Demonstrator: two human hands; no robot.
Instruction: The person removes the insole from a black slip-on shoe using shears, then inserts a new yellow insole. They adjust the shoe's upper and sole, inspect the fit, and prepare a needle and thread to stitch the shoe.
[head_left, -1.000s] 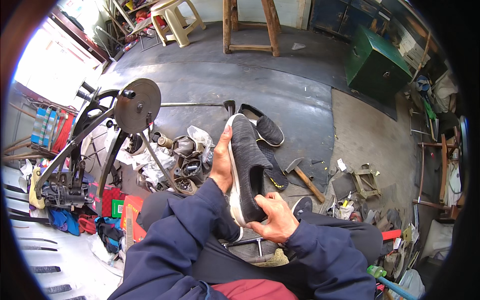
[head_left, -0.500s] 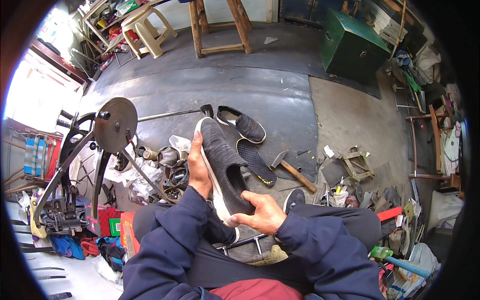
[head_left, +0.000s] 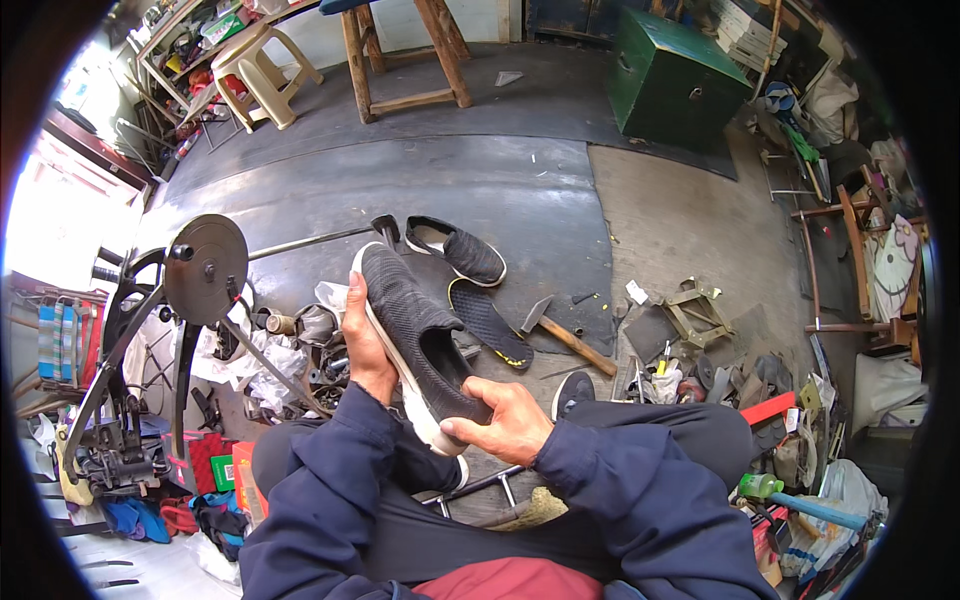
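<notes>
My left hand (head_left: 365, 340) grips a black knit slip-on shoe (head_left: 400, 300) with a white sole along its side, toe pointing away. My right hand (head_left: 500, 420) is closed on the heel end, fingers at the collar, thumb by the sole. Just beyond, a matching shoe (head_left: 470, 255) lies on the dark mat (head_left: 550, 200). A black insole with yellow edging (head_left: 485, 325) rests beside it, left of a wooden-handled hammer (head_left: 570, 338). A metal bar (head_left: 310, 240) with a dark head reaches from the left toward the shoes.
A black iron machine with a wheel (head_left: 208, 268) stands at my left, above bags and cluttered parts (head_left: 270, 370). Tools and scraps (head_left: 680, 385) pile at my right. Further back are a plastic stool (head_left: 270, 75), a wooden stool (head_left: 420, 95) and a green box (head_left: 670, 85).
The scene has slid left and downward in the view. Both hands keep hold of the shoe, and the insole behind it shows more fully.
</notes>
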